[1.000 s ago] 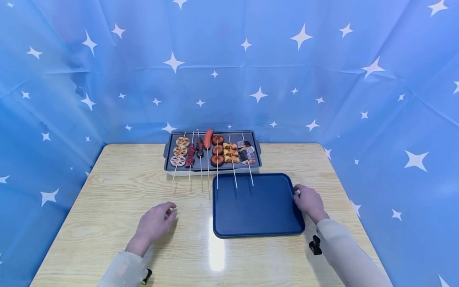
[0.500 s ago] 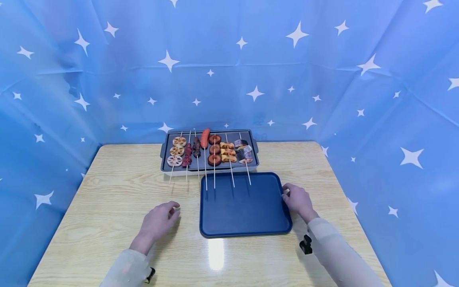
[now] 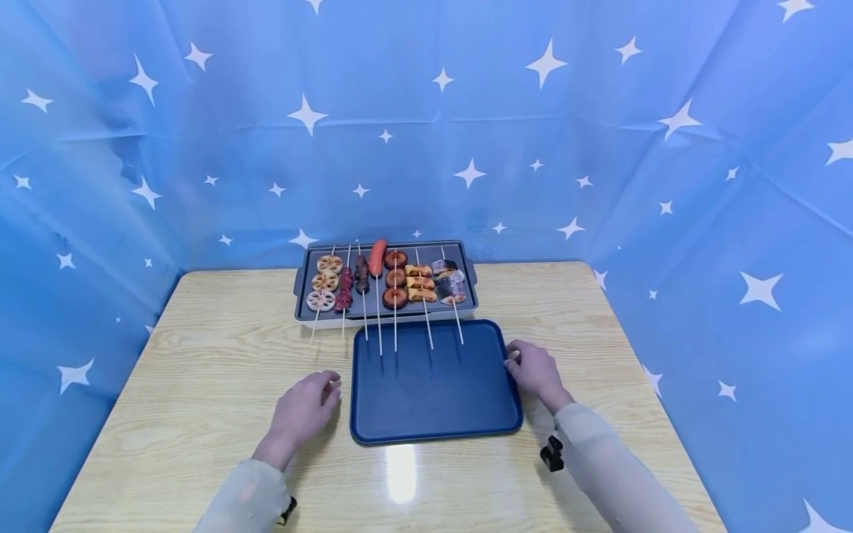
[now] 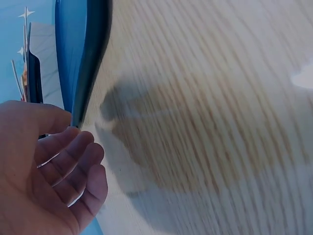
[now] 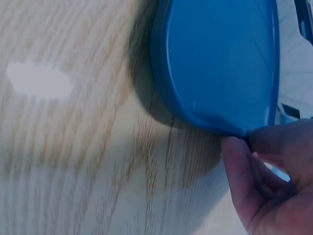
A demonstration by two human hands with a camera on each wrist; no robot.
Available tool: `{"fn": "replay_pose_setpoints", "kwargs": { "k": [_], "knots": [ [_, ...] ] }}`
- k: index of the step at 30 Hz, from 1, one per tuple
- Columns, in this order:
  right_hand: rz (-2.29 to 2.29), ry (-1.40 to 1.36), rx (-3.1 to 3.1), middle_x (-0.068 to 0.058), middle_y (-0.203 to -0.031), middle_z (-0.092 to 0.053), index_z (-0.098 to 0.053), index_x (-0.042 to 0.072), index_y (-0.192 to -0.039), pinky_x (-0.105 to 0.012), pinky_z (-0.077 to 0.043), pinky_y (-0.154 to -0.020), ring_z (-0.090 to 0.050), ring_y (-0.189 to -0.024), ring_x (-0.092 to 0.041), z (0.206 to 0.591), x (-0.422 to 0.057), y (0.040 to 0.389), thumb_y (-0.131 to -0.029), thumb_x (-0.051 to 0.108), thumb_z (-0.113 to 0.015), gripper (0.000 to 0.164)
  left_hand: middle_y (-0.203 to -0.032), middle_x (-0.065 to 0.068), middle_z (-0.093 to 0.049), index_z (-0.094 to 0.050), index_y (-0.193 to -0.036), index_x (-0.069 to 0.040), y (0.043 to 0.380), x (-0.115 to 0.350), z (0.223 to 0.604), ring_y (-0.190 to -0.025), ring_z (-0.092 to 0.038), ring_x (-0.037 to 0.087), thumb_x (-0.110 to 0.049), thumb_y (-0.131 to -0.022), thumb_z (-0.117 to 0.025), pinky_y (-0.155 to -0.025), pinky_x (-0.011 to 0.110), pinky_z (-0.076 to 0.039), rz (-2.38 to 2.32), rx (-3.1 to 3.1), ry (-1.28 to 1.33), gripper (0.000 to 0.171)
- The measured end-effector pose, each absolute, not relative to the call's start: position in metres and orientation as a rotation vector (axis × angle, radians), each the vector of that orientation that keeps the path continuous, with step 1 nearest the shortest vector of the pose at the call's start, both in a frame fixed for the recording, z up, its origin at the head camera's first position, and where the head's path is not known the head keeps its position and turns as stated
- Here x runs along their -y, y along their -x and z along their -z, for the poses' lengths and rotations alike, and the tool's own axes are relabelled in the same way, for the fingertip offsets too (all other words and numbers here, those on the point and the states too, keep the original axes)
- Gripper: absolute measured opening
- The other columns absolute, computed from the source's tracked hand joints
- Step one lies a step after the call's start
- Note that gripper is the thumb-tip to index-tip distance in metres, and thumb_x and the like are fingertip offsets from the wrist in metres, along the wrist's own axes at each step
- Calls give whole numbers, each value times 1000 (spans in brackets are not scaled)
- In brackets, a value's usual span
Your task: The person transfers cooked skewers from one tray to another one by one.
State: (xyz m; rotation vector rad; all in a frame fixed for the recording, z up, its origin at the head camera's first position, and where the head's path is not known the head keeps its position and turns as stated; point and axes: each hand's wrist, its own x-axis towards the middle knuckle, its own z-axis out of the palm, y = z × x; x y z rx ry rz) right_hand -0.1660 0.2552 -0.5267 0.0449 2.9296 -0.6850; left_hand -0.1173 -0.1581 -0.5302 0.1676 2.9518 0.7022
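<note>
A dark blue rectangular tray (image 3: 436, 392) lies flat on the table, just in front of the grill plate. My right hand (image 3: 538, 370) is at its right edge; in the right wrist view the thumb and fingers (image 5: 239, 161) pinch the rim. Off the tray's left side, my left hand (image 3: 304, 411) hovers over the table with loosely bent fingers and nothing in them. In the left wrist view its fingertips (image 4: 90, 147) come close to the tray's edge (image 4: 90, 58); whether they touch it I cannot tell.
Behind the tray stands a dark grill plate (image 3: 309, 260) on a pale base. Several skewers lie across it, among them lotus root slices (image 3: 321, 300) and a red sausage (image 3: 376, 259). Some sticks overhang the tray's back edge. A starry blue curtain (image 3: 400, 178) encloses the wooden table (image 3: 200, 355).
The tray has slid left along the table, with my right hand on its edge, further under the skewer sticks. My left hand has shifted slightly right, and the gap between it and the tray has narrowed.
</note>
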Motion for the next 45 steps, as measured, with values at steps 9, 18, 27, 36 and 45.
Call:
{"fn": "replay_pose_setpoints", "kwargs": {
  "k": [9, 18, 27, 36, 45],
  "knots": [
    [680, -12, -2922, -12, -88, -73, -65, 2, -111, -38, -51, -67, -66, -72, -20, 524, -229, 169, -90, 13, -65, 24, -94, 2, -67, -64, -124, -11, 121, 155, 535, -77, -62, 17, -21, -90, -63, -63, 36, -51, -671, -2998, -97, 35],
    [731, 13, -2936, -11, -86, -73, -66, 3, -109, -40, -52, -70, -66, -71, -19, 529, -214, 175, -88, 12, -66, 23, -82, -1, -65, -60, -125, -11, 126, 163, 536, -62, -55, 12, -21, -90, -64, -52, 29, -41, -657, -3020, -18, 36],
    [724, -12, -2907, -9, -84, -72, -66, 5, -108, -38, -50, -69, -64, -69, -17, 531, -195, 177, -88, 12, -67, 21, -79, 0, -62, -57, -130, -9, 129, 176, 538, -60, -54, 14, -19, -90, -64, -51, 29, -39, -674, -3013, 77, 42],
    [766, -32, -2862, -8, -84, -71, -65, 3, -110, -34, -50, -65, -62, -65, -15, 528, -190, 176, -90, 12, -65, 22, -83, 2, -70, -63, -123, -8, 133, 183, 535, -62, -59, 14, -19, -89, -66, -51, 32, -42, -682, -3001, 84, 36],
    [893, -100, -2760, -9, -84, -69, -63, 4, -116, -26, -51, -50, -60, -55, -12, 529, -192, 174, -91, 12, -64, 26, -80, 4, -70, -65, -116, -7, 138, 179, 532, -64, -61, 18, -17, -88, -66, -54, 35, -44, -661, -2995, 110, 29]
  ]
}}
